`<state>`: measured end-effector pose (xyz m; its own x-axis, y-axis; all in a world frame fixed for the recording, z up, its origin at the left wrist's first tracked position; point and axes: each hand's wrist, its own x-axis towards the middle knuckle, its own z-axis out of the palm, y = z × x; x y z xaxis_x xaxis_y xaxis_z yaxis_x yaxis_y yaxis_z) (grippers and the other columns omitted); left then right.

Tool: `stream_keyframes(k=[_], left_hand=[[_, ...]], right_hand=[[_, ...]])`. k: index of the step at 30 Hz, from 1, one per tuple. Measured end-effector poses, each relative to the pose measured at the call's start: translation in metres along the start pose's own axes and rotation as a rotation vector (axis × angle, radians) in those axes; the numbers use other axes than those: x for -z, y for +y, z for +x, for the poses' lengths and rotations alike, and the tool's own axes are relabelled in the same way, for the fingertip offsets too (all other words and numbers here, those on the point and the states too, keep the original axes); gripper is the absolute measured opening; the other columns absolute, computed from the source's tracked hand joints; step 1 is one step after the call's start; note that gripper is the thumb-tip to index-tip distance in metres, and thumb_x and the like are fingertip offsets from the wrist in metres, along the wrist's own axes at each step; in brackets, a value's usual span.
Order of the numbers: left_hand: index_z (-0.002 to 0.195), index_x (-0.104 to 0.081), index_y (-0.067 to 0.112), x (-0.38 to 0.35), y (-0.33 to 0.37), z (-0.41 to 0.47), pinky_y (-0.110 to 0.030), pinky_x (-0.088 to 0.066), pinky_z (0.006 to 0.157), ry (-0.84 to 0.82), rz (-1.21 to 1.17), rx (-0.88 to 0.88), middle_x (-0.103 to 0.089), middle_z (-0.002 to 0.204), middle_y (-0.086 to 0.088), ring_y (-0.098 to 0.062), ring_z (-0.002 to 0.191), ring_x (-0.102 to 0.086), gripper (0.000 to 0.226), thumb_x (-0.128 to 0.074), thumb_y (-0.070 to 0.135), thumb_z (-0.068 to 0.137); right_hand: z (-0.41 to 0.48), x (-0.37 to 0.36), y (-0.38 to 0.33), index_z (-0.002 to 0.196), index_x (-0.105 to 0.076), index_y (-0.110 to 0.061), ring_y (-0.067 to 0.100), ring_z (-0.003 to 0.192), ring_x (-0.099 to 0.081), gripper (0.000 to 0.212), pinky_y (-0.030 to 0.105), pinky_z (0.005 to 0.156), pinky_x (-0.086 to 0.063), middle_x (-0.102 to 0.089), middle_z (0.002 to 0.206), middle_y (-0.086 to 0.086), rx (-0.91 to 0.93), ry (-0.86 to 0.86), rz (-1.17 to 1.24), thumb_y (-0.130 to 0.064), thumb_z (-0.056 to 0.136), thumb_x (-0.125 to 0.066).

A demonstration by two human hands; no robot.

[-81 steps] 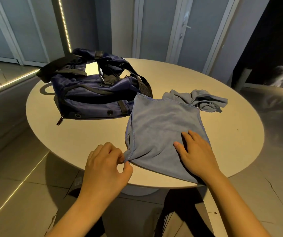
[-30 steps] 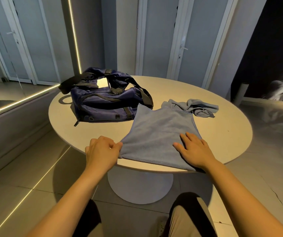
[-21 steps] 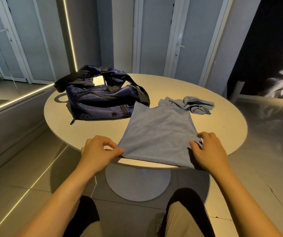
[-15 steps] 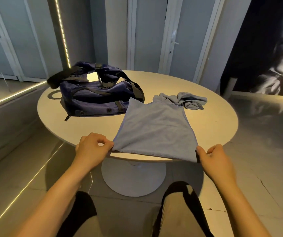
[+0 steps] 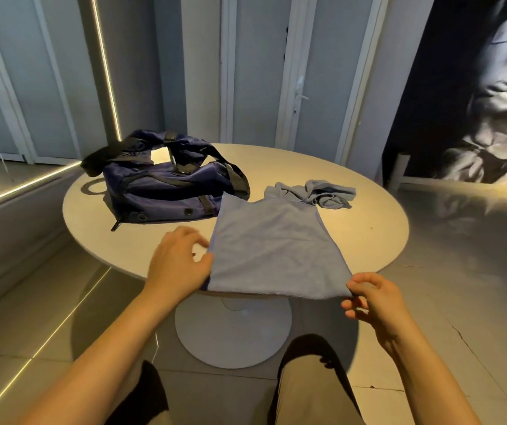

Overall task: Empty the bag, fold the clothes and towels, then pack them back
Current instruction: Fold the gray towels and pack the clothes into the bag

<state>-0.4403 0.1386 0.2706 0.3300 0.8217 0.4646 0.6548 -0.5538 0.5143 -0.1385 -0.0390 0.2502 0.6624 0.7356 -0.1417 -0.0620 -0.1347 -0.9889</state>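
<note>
At the near edge of the round table (image 5: pixel 378 240), the blue towel (image 5: pixel 276 256) lies flat, its hem overhanging. The right hand (image 5: pixel 374 302) pinches its near right corner and the left hand (image 5: pixel 178 265) pinches its left edge, thumb on top, probably to lift a fold. The navy bag (image 5: pixel 166 188) and a crumpled cloth (image 5: pixel 316 194) lie behind.

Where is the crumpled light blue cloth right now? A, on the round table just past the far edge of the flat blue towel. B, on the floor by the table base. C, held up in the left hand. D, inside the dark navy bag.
A: the crumpled light blue cloth lies on the round beige table at the far edge of the flat light blue towel, beside the dark navy fabric bag.
</note>
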Motion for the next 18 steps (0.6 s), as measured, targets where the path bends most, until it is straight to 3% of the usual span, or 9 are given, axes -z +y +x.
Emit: stream_keyframes(k=[3,5,7,10,13,15,18], left_hand=[[0.145,-0.054,0.018,-0.027,0.032,0.026,-0.035,-0.032,0.114,-0.242,0.012,-0.185,-0.043,0.157,-0.002,-0.022,0.143,-0.039,0.043,-0.053,0.031,0.104],[0.158,-0.033,0.016,-0.046,0.037,0.043,-0.037,-0.021,0.123,-0.443,0.157,-0.241,-0.026,0.167,-0.004,-0.023,0.153,-0.024,0.056,-0.039,0.041,0.109],[0.161,-0.024,0.017,-0.06,0.026,0.055,-0.039,-0.016,0.125,-0.58,0.305,-0.224,-0.019,0.168,-0.003,-0.025,0.155,-0.017,0.064,-0.027,0.052,0.108],[0.164,-0.007,0.025,-0.064,0.009,0.057,-0.039,-0.003,0.128,-0.65,0.396,-0.177,0.001,0.172,-0.001,-0.019,0.158,0.001,0.08,-0.014,0.072,0.099],[0.164,-0.005,0.028,-0.057,0.003,0.052,-0.041,-0.002,0.128,-0.634,0.398,-0.184,0.003,0.172,-0.001,-0.018,0.158,0.003,0.12,0.015,0.095,0.066],[0.164,-0.002,0.031,-0.05,0.0,0.048,-0.045,0.0,0.127,-0.645,0.425,-0.173,0.005,0.172,0.0,-0.018,0.158,0.004,0.137,0.029,0.097,0.048],[0.163,-0.001,0.035,-0.034,-0.009,0.03,-0.043,0.002,0.126,-0.636,0.417,-0.248,0.005,0.171,0.004,-0.015,0.158,0.004,0.132,0.037,0.091,0.05]], right_hand=[[0.002,0.0,0.0,0.108,-0.063,0.003,0.024,0.059,-0.065,0.013,0.031,0.052,-0.058,-0.066,0.087,0.021,0.013,-0.013,-0.025,-0.006,0.1,-0.058],[0.003,0.003,0.001,0.107,-0.063,0.004,0.024,0.058,-0.063,0.013,0.031,0.052,-0.057,-0.065,0.083,0.02,0.022,-0.017,-0.029,-0.005,0.1,-0.056],[0.003,0.011,0.003,0.105,-0.064,0.005,0.022,0.055,-0.058,0.013,0.031,0.05,-0.055,-0.063,0.075,0.017,0.032,-0.015,-0.028,-0.001,0.099,-0.054],[0.004,0.025,0.007,0.103,-0.067,0.005,0.02,0.052,-0.053,0.017,0.031,0.049,-0.053,-0.06,0.066,0.015,0.039,0.0,-0.025,0.002,0.098,-0.051],[0.001,0.028,0.009,0.102,-0.071,0.003,0.021,0.054,-0.054,0.02,0.031,0.051,-0.053,-0.061,0.065,0.014,0.036,-0.011,-0.004,0.001,0.099,-0.051],[0.0,0.027,0.01,0.101,-0.073,0.001,0.022,0.056,-0.056,0.02,0.031,0.053,-0.055,-0.063,0.067,0.014,0.039,-0.018,0.03,0.0,0.099,-0.053],[-0.003,0.026,0.008,0.103,-0.074,0.0,0.022,0.06,-0.06,0.017,0.031,0.056,-0.058,-0.067,0.071,0.013,0.038,-0.036,0.088,-0.004,0.098,-0.059]])
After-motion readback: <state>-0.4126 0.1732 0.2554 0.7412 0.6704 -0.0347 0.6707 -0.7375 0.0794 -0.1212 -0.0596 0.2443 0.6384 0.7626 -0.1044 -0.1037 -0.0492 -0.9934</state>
